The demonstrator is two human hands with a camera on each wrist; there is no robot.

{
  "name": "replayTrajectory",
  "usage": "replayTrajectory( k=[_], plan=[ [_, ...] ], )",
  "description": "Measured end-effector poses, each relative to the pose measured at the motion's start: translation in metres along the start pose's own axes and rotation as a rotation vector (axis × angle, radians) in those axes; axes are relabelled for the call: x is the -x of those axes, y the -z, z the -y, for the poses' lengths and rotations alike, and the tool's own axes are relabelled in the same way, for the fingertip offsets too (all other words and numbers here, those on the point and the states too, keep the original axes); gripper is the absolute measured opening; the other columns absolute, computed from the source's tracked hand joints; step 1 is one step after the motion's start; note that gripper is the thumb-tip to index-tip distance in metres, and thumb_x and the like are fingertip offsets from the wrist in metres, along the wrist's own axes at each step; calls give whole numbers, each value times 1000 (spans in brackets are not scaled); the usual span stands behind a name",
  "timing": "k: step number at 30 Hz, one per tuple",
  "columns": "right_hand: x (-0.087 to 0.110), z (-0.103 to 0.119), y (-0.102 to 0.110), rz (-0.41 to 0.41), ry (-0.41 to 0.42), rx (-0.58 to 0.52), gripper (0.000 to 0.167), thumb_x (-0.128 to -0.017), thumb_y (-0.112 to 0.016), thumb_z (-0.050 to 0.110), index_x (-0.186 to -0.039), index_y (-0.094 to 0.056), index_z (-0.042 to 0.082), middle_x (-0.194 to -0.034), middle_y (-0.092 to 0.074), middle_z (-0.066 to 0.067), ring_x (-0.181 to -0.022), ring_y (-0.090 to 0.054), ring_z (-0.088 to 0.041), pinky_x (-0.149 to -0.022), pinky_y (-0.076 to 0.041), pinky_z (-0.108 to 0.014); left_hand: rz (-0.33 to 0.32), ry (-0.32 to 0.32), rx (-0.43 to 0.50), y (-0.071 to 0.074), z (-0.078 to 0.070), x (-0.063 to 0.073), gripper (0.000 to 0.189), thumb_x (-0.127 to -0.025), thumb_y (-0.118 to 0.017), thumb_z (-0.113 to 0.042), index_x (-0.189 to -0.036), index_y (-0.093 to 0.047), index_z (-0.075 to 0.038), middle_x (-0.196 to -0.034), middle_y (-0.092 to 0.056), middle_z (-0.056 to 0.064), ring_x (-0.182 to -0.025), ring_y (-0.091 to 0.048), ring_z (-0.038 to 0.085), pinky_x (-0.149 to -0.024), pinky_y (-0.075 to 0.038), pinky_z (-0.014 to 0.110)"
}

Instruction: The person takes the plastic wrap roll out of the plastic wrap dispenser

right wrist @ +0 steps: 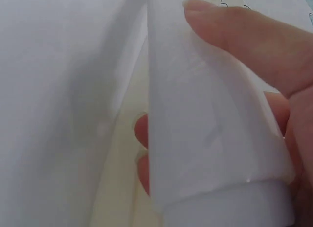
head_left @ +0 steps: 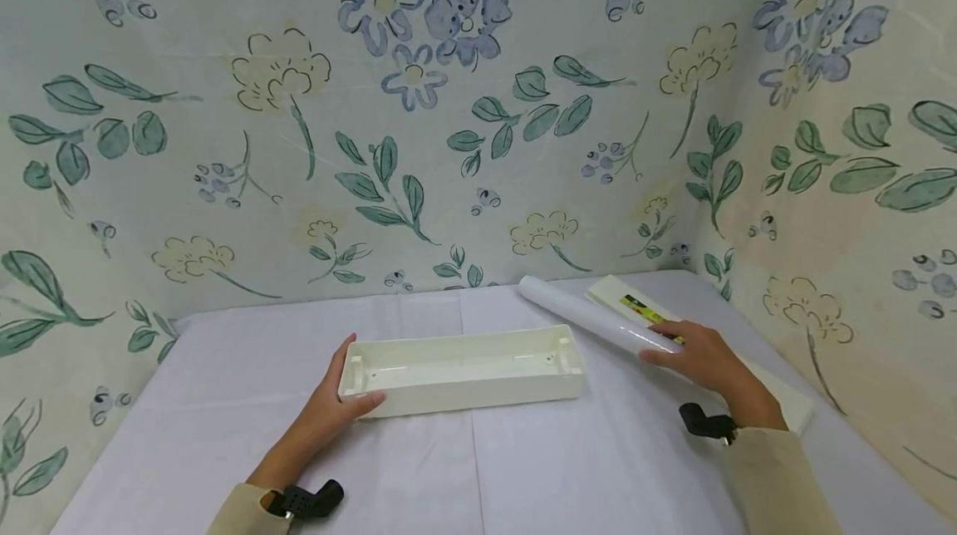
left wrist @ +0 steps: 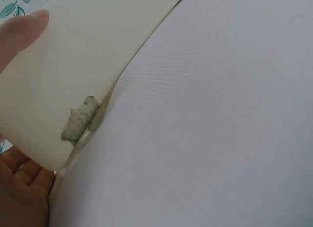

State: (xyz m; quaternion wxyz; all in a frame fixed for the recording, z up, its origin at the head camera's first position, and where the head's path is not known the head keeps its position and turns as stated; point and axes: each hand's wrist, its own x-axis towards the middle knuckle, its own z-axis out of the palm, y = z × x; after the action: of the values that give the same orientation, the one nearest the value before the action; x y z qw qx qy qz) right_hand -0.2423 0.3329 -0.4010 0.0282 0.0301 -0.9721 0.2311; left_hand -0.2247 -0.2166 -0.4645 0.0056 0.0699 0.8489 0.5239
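Note:
A long cream plastic box (head_left: 463,392), open at the top, sits on the white-covered table. My left hand (head_left: 338,392) grips its left end, thumb over the front rim and fingers behind the end wall. In the left wrist view a grey, torn-looking patch (left wrist: 80,120) marks the box's outer side near a corner. To the right, my right hand (head_left: 703,355) holds a glossy white roll (head_left: 591,312) near its near end, thumb on one side and fingertips round the other. The right wrist view shows the roll's wrapped layers (right wrist: 210,114) up close. Its far end points toward the back wall.
A long cream cover-like piece (head_left: 607,289) with a yellow and black label (head_left: 641,308) lies under and beside the roll, partly hidden by my right hand. Floral fabric walls (head_left: 449,186) stand behind and on the right of the table (head_left: 419,477).

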Motion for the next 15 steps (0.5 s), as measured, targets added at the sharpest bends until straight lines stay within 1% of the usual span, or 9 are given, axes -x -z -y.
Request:
replayTrajectory(
  k=[5, 9, 15],
  plan=[
    [1, -1, -3, -21, 9, -34, 78, -77, -74, 55, -132, -55, 2, -122, -55, -27, -93, -53, -34, -65, -45, -36, -4, -2, -1, 1, -3, 0, 106, -80, -77, -36, -155, -2, -28, -156, -24, 14, -140, -25, 36, -110, -19, 62],
    [3, -2, -4, -23, -3, -59, 74, -77, -75, 54, -129, -55, 5, -116, -58, -22, -91, -54, -33, -64, -48, -36, -3, -2, -8, 1, -3, 0, 106, -80, -77, -37, -155, -3, -28, -155, -24, 13, -140, -25, 36, -110, -19, 62],
    [5, -2, -3, -9, -30, -69, 70, -77, -75, 52, -128, -55, 8, -117, -58, -19, -92, -55, -33, -66, -50, -38, -1, -3, -1, -1, -1, -1, 106, -80, -77, -37, -155, -3, -29, -156, -24, 13, -140, -26, 35, -109, -19, 62]
  ],
)
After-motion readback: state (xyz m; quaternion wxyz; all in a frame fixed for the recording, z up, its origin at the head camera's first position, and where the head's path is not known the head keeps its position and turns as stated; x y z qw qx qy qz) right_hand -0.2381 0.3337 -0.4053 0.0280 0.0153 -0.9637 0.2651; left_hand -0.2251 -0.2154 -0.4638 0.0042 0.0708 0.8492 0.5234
